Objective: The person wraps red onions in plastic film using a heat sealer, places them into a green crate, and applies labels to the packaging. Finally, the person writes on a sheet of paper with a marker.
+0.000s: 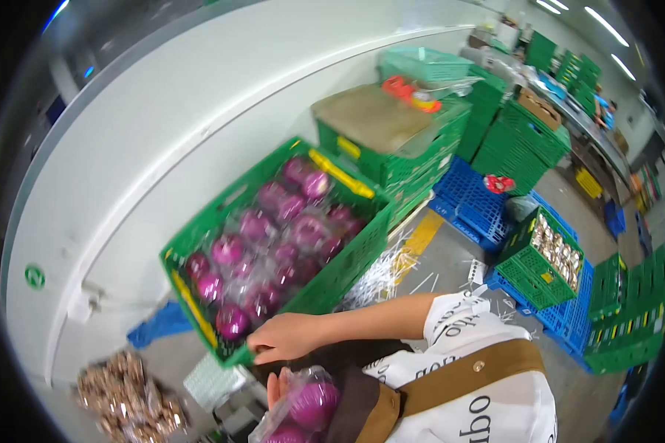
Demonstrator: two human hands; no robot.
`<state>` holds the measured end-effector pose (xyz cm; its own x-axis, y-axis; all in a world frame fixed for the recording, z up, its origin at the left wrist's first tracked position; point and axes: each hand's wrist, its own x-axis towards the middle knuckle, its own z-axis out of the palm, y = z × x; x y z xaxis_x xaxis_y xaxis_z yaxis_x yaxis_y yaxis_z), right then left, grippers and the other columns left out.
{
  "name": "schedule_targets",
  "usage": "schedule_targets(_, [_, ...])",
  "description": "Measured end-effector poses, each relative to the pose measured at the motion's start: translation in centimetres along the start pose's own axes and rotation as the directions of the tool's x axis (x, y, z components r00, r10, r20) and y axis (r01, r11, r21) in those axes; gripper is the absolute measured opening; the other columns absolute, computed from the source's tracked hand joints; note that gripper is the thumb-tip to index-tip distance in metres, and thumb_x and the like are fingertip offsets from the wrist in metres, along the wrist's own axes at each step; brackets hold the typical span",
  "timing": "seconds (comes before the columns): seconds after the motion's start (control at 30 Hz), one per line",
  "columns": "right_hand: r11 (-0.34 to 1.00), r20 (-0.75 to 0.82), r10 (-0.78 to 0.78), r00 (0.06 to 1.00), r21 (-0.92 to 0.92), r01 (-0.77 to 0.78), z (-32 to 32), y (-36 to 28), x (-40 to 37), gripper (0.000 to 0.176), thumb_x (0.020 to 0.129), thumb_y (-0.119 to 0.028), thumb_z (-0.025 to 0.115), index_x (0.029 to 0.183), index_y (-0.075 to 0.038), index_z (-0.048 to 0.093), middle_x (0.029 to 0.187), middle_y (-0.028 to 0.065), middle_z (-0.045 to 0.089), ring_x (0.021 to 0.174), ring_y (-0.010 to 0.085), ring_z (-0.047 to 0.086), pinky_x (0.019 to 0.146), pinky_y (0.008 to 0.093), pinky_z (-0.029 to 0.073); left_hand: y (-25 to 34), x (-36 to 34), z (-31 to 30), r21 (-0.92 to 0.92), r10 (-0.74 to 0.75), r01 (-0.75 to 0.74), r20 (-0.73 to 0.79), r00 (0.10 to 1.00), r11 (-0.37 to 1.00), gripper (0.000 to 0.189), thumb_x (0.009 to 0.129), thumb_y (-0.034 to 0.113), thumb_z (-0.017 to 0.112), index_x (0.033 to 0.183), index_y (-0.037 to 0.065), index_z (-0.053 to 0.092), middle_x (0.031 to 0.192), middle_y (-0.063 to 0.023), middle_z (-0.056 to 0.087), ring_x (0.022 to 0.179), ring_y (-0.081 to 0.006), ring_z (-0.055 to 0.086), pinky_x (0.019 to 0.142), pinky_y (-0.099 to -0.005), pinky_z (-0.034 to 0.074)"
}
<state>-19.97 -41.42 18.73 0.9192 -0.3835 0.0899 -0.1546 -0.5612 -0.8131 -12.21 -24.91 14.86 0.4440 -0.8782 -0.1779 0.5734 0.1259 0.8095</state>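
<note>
Beside the white wall [199,96] stood stacked green crates [421,164], topped by a brown board [358,122]; on it lay an orange item [400,89], near a pale green basket [430,66]. On the floor lay blue pallets [469,207], one bearing a crate of brown-and-white pieces [520,272]; loose white strips [380,279]; a yellow line [422,235]; a bag of brown pieces [129,391].

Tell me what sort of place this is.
Probably a produce packing or storage area: a green crate holds purple vegetables in clear plastic, with stacked green crates and a blue plastic pallet beyond.
</note>
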Motion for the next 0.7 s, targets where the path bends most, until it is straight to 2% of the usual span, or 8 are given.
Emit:
schedule_targets(0.07, [0.761,0.093,-0.044,0.995,0.648,-0.028,-6.4,-4.1,-3.1,0.041,0.087,-0.034,0.057,0.109,0.0,0.057,0.092,0.0201,0.064,0.085,0.0379,0.064,0.073,0.0467,0.05,-1.3,2.8,2.4,0.056,-0.164,0.162,0.019,0.986,0.985,0.017,0.092,0.015,0.055,0.105,0.004,0.05,0.074,-0.004,0.053,0.067,-0.0154,0.053,0.057,-0.0302,0.045])
schedule_targets(0.13, [0.95,0.077,-0.276,0.958,0.172,0.26,-7.9,-5.5,-4.8,0.042,0.09,-0.034,0.054,0.113,0.001,0.051,0.094,0.0195,0.062,0.088,0.0402,0.061,0.076,0.0461,0.048,-2.6,5.4,4.9,0.127,-0.305,0.298,0.043,0.951,0.946,0.018,0.092,0.016,0.055,0.105,0.004,0.051,0.075,-0.0041,0.054,0.069,-0.0155,0.054,0.058,-0.0304,0.046])
schedule_targets(0.2, [0.975,0.122,-0.215,0.969,0.085,0.206,-7.3,-4.3,-5.5,0.042,0.091,-0.037,0.053,0.115,-0.003,0.054,0.096,0.0205,0.063,0.091,0.0396,0.059,0.076,0.0464,0.047,-3.7,7.4,6.6,0.195,-0.406,0.389,0.053,0.912,0.9,0.02,0.091,0.016,0.055,0.106,0.003,0.053,0.076,-0.0042,0.055,0.07,-0.0157,0.055,0.059,-0.0306,0.046])
schedule_targets(0.43, [0.756,-0.26,0.194,0.946,0.654,0.025,-10.6,9.0,-8.3,0.037,0.1,-0.035,0.045,0.115,-0.004,0.057,0.097,0.0039,0.059,0.091,0.0133,0.051,0.085,0.0312,0.045,-5.6,14.1,10.5,0.371,-0.608,0.55,0.05,0.793,0.748,0.024,0.09,0.017,0.056,0.107,0.001,0.057,0.079,-0.0047,0.059,0.075,-0.0164,0.059,0.064,-0.0312,0.049])
schedule_targets(0.5, [0.941,-0.405,0.239,0.883,0.322,-0.107,-11.5,15.5,-10.4,0.031,0.1,-0.032,0.043,0.102,-0.005,0.057,0.094,0.0037,0.058,0.087,0.0147,0.051,0.078,0.0333,0.044,-5.3,16.4,11.3,0.455,-0.617,0.532,0.052,0.785,0.715,0.025,0.089,0.018,0.056,0.107,0.0,0.058,0.079,-0.0048,0.06,0.076,-0.0165,0.06,0.065,-0.0314,0.05])
schedule_targets(0.57, [0.902,-0.618,0.385,0.686,0.409,-0.139,-15.6,14.1,-13.6,0.028,0.097,-0.031,0.046,0.095,-0.004,0.055,0.089,0.0101,0.056,0.085,0.0219,0.053,0.079,0.0374,0.043,-5.6,20.5,12.4,0.838,-0.43,-0.065,0.343,0.835,0.542,0.023,0.089,0.014,0.058,0.105,-0.001,0.062,0.089,-0.0067,0.064,0.083,-0.0184,0.062,0.075,-0.0316,0.05])
schedule_targets(0.6, [0.893,-0.662,0.443,0.604,0.382,-0.237,-17.9,13.6,-15.1,0.028,0.095,-0.03,0.047,0.093,-0.003,0.055,0.088,0.0129,0.056,0.087,0.0247,0.053,0.081,0.0398,0.042,-6.3,21.4,13.9,0.734,-0.243,-0.24,0.485,0.84,0.635,0.023,0.086,0.009,0.06,0.107,-0.001,0.063,0.095,-0.008,0.067,0.088,-0.0188,0.063,0.08,-0.0306,0.049])
schedule_targets(0.7, [0.685,-0.653,0.711,0.261,0.727,-0.049,-22.4,13.5,-16.9,0.049,0.098,-0.042,0.047,0.127,-0.002,0.052,0.119,0.0088,0.059,0.112,0.0188,0.052,0.1,0.0335,0.039,-7.8,25.2,15.3,0.584,-0.194,-0.762,0.811,0.551,0.278,0.029,0.081,0.002,0.058,0.11,0.003,0.061,0.107,-0.0172,0.063,0.102,-0.0352,0.059,0.091,-0.043,0.046])
